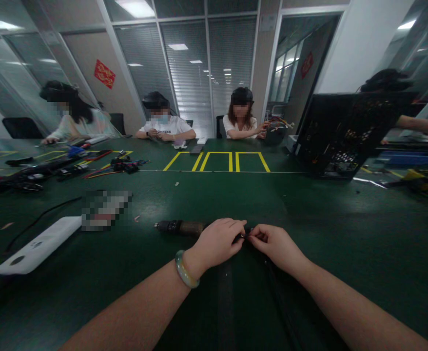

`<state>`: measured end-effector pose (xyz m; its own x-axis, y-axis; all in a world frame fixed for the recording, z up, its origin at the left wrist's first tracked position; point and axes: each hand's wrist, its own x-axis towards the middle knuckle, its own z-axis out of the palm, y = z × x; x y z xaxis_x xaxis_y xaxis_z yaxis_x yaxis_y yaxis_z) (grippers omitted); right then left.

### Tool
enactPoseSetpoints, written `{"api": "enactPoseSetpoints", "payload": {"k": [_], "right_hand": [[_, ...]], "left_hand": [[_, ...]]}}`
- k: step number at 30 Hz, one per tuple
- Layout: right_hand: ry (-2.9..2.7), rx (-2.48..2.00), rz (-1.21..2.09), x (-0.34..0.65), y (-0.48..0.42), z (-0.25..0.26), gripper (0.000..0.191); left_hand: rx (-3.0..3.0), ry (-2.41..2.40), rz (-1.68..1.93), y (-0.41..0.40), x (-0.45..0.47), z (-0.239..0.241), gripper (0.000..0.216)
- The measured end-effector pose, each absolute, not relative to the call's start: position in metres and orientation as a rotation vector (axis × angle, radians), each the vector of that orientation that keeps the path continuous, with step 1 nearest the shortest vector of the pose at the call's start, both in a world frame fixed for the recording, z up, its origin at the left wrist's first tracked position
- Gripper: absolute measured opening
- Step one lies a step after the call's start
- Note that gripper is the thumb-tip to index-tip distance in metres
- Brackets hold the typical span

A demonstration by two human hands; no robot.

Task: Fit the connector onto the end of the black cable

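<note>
An electric screwdriver (192,228), dark and cylindrical with a narrow metal tip pointing left, lies on the green table (184,195). Its rear part runs behind my left hand (217,243), which wears a jade-coloured bangle (186,269). My left fingers are closed round something dark with a small metallic glint; whether it belongs to the screwdriver I cannot tell. Thumb and fingers of my right hand (278,246) pinch at the same spot, nearly touching the left fingertips; what they hold is too small to name. A black cable-like strip (278,287) runs below my right wrist towards the front edge.
At left lies a white power-bank-like device (42,246) with a black cord (40,217). Tangled cables (122,165) are further back. A black computer case (340,131) stands at back right. Several co-workers sit across the table, behind yellow tape marks (216,153).
</note>
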<state>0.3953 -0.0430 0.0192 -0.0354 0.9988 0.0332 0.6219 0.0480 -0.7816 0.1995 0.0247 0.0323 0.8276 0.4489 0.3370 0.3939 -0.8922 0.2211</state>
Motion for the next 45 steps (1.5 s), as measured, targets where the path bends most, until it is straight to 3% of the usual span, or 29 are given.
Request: {"api": "enactPoseSetpoints", "payload": {"k": [22, 29, 36, 45], "right_hand": [[-1.717, -1.640, 0.825, 0.3956, -0.0436, 0.0207, 0.014], [-1.727, -1.628, 0.817, 0.3965, -0.0431, 0.0180, 0.013], [-1.734, -1.633, 0.797, 0.3964, -0.0426, 0.0184, 0.012], [-1.740, -1.639, 0.808, 0.3962, -0.0433, 0.0197, 0.014]], "left_hand": [[2.837, 0.678, 0.606, 0.0243, 0.1988, 0.0335, 0.009], [2.817, 0.664, 0.621, 0.0251, 0.1983, 0.0328, 0.025], [2.823, 0.650, 0.616, 0.0253, 0.1981, 0.0325, 0.009], [2.839, 0.631, 0.606, 0.0248, 0.1985, 0.0336, 0.014]]}}
